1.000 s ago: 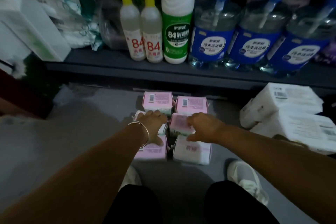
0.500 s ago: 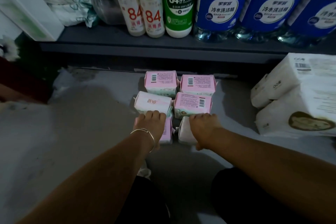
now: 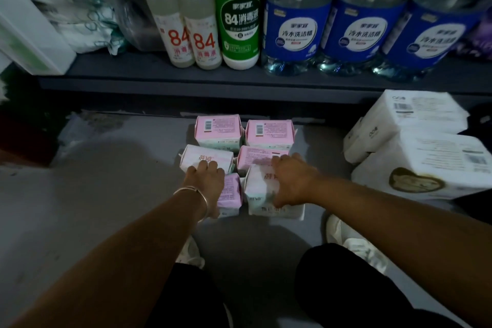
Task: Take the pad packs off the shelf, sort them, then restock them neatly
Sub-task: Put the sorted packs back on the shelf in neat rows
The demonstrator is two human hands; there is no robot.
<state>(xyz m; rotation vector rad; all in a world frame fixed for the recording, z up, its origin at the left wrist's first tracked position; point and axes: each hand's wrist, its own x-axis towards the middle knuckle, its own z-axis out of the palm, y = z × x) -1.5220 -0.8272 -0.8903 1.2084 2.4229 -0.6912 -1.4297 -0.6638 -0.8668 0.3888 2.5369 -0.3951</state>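
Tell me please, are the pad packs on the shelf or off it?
Off: six pad packs lie on the floor below the shelf.

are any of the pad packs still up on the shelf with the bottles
No, all six pad packs lie in two columns on the floor below the shelf, which holds only bottles and other goods.

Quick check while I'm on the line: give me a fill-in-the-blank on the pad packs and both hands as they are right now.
1. The pink and white plastic pad packs lie on the grey floor in ____ columns.
2. The silver bangle is on the ____ wrist.
3. The right hand rests on the nearest ____ pack.

Missing words: two; left; white
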